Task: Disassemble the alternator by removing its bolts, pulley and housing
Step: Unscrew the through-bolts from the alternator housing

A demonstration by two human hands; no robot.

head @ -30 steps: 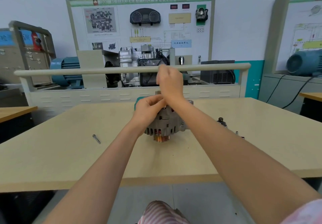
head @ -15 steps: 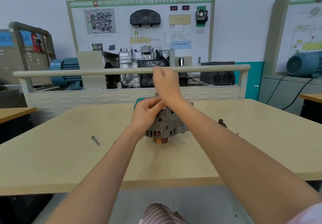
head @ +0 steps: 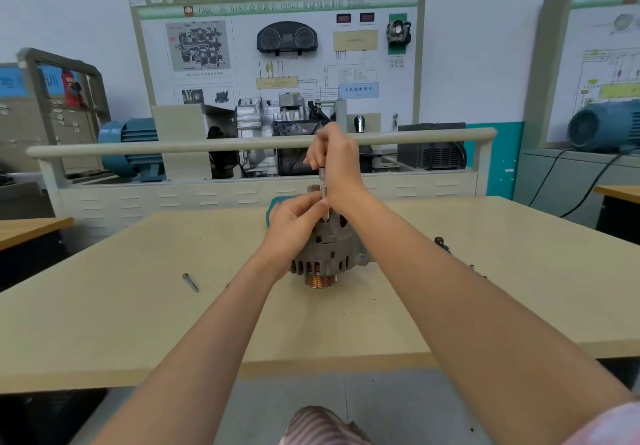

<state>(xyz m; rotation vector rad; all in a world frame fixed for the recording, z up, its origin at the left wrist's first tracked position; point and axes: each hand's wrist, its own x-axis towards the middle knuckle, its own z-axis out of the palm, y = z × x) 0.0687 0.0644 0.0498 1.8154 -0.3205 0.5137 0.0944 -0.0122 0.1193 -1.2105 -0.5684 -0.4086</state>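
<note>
A grey alternator (head: 327, 254) stands on the beige table (head: 138, 323) with its copper-coloured pulley (head: 320, 281) facing me. My left hand (head: 294, 221) rests on its top left, fingers curled against the housing. My right hand (head: 337, 164) is raised above it and grips a slim metal driver tool (head: 325, 195) that points straight down into the top of the housing. One loose bolt (head: 190, 282) lies on the table to the left.
Small dark parts (head: 441, 242) lie on the table to the right, behind my right forearm. A teal object (head: 273, 211) sits behind the alternator. A training bench with a rail (head: 207, 145), gearbox and blue motors stands beyond the table.
My right hand has lifted slightly, and the metal tool shaft now shows below it over the alternator. My left hand stays on the housing.
</note>
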